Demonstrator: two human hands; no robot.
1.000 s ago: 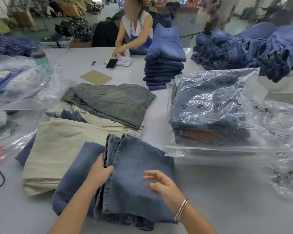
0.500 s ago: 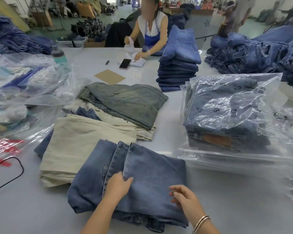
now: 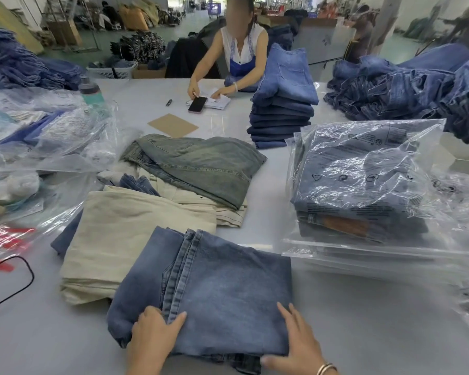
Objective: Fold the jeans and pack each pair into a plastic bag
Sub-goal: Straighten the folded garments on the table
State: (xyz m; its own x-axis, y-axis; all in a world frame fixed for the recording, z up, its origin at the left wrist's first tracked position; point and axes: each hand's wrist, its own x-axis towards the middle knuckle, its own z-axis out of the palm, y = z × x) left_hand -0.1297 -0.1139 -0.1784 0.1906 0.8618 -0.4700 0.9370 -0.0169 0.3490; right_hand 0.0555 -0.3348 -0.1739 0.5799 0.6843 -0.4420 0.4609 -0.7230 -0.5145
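A folded pair of blue jeans (image 3: 228, 288) lies on the grey table (image 3: 363, 320) right in front of me, partly over a cream pair (image 3: 130, 234). My left hand (image 3: 153, 332) grips the near left part at the seam, thumb lying on top and fingers tucked into the fold. At the near right corner, my right hand (image 3: 295, 339) has its fingers spread on top and its thumb under the near edge. To the right, a clear plastic bag (image 3: 368, 169) holds folded blue jeans on top of flat bags (image 3: 377, 255).
A grey-green pair (image 3: 201, 163) lies beyond the cream one. A stack of folded jeans (image 3: 282, 104) and a loose denim heap (image 3: 406, 85) sit farther back. Bagged goods (image 3: 38, 136) crowd the left. A person (image 3: 236, 55) sits across with a phone (image 3: 197, 104).
Both my hands have slid back to the near edge of the folded jeans; the left left the upper seam, the right dropped onto the near right corner.
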